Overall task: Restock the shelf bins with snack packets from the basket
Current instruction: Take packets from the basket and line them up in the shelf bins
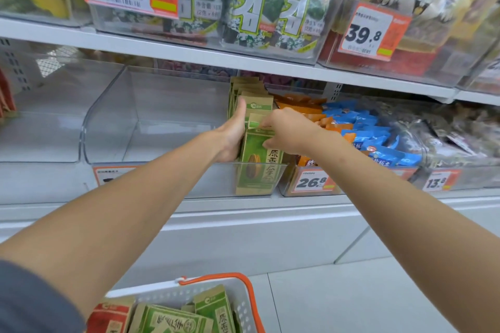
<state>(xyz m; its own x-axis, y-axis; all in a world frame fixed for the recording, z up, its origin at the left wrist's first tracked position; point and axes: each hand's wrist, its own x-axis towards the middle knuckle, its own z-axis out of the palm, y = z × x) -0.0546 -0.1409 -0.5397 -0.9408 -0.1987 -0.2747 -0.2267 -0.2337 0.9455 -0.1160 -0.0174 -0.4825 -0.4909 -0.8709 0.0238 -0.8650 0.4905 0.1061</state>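
Head view. L. hand [232,134] braces the left side of the row of green packets [257,167], which stand upright at the right end of a clear bin [108,121] on the lower shelf. Thumb is straight, flat against the packs; other fingers hidden, cannot tell. R. hand [286,130], fingers curled together, pinches the top edge of one pack. Orange packets [303,108] lie in the next bin. Basket [244,303] below holds more green packs.
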